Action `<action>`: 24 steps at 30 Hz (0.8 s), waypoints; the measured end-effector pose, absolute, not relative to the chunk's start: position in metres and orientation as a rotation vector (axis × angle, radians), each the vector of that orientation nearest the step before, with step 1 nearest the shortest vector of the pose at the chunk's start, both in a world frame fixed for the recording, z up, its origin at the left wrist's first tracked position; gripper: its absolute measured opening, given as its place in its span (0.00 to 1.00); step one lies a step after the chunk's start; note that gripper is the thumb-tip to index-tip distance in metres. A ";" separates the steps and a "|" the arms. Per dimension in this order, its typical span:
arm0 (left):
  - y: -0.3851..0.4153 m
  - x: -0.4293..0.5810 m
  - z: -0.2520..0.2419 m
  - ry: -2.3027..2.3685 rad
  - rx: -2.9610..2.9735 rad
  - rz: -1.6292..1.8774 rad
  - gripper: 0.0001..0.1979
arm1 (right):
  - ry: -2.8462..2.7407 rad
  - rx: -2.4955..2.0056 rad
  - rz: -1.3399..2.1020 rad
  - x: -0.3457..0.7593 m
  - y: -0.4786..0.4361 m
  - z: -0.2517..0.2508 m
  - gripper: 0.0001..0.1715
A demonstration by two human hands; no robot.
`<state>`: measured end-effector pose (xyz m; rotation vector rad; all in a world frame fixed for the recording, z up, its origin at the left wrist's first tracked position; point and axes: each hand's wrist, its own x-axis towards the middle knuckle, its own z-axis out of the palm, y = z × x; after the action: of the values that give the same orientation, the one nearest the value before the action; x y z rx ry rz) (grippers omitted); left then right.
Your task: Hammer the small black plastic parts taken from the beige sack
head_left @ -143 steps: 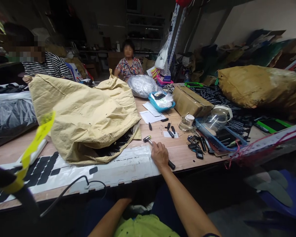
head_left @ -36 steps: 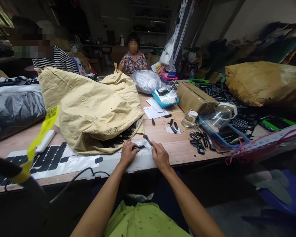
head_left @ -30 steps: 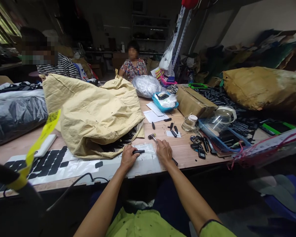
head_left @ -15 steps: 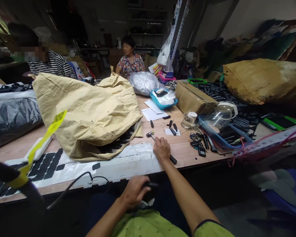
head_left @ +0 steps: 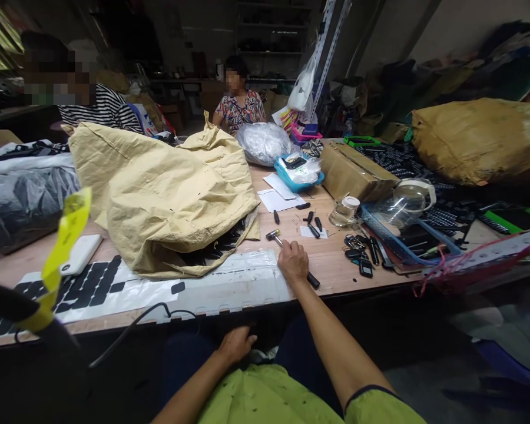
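Observation:
My right hand [head_left: 294, 262] is closed round the handle of a small hammer [head_left: 272, 235] that lies on the wooden table [head_left: 331, 268], its black grip end sticking out behind my wrist. The hand sits at the right end of a long white sheet with black key pads [head_left: 229, 282] along the near table edge. My left hand [head_left: 237, 343] is down below the table edge over my lap, fingers loosely stretched, next to a bit of white plastic [head_left: 258, 355]. I see nothing in it.
A big tan sack [head_left: 168, 194] lies behind the sheet, with black parts spilling from under it. To the right are small black pieces [head_left: 312, 227], a jar [head_left: 343, 211], car key fobs [head_left: 357, 256], a blue tray [head_left: 406, 241] and a cardboard box [head_left: 353, 174]. Two people sit across the table.
My left hand left the sheet with a small black piece and dropped below the table; the piece no longer shows. The right hand stayed on the hammer.

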<state>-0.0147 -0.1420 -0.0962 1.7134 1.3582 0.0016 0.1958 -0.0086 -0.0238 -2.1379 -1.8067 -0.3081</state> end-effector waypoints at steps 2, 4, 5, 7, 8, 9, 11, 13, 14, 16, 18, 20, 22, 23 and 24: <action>-0.147 -0.011 -0.082 1.255 1.812 0.104 0.18 | -1.802 -2.142 -0.309 0.196 -0.009 -0.024 0.17; -0.147 -0.007 -0.061 1.124 1.907 0.266 0.13 | -1.798 -2.151 -0.306 0.196 -0.009 -0.024 0.18; -0.144 -0.006 -0.050 1.076 1.948 0.368 0.12 | -1.799 -2.153 -0.305 0.196 -0.009 -0.024 0.18; -0.128 -0.008 -0.026 1.082 2.017 0.584 0.14 | -1.802 -2.150 -0.306 0.196 -0.009 -0.023 0.17; -0.115 -0.012 -0.016 1.144 2.043 0.690 0.15 | -1.804 -2.148 -0.307 0.196 -0.009 -0.023 0.17; -0.099 -0.017 -0.006 1.246 2.063 0.792 0.15 | -1.806 -2.148 -0.306 0.196 -0.009 -0.023 0.17; -0.065 -0.033 0.007 1.529 2.065 0.951 0.13 | -1.807 -2.151 -0.305 0.195 -0.009 -0.023 0.17; -0.032 -0.051 0.013 1.814 2.056 0.992 0.11 | -1.806 -2.152 -0.303 0.194 -0.008 -0.024 0.17; -0.019 -0.059 0.014 1.943 2.050 0.971 0.12 | -1.805 -2.150 -0.301 0.194 -0.008 -0.024 0.17; 0.001 -0.071 0.011 2.133 2.045 0.883 0.15 | -1.802 -2.145 -0.301 0.193 -0.008 -0.026 0.17; 0.012 -0.078 0.008 2.237 2.043 0.790 0.19 | -1.800 -2.138 -0.306 0.193 -0.007 -0.027 0.17; 0.015 -0.079 0.005 2.290 2.037 0.734 0.20 | -1.799 -2.134 -0.309 0.193 -0.007 -0.027 0.16; 0.014 -0.080 0.006 2.308 2.036 0.713 0.18 | -1.797 -2.138 -0.304 0.192 -0.007 -0.027 0.16; 0.012 -0.080 0.007 2.302 2.043 0.718 0.17 | -1.795 -2.144 -0.297 0.191 -0.007 -0.027 0.16; 0.009 -0.080 0.009 2.283 2.056 0.735 0.16 | -1.793 -2.150 -0.289 0.190 -0.007 -0.026 0.16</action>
<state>-0.0797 0.0088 0.0091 2.0561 2.2830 0.7347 0.1902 -0.0069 -0.0265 -2.1502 -1.7931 -0.2893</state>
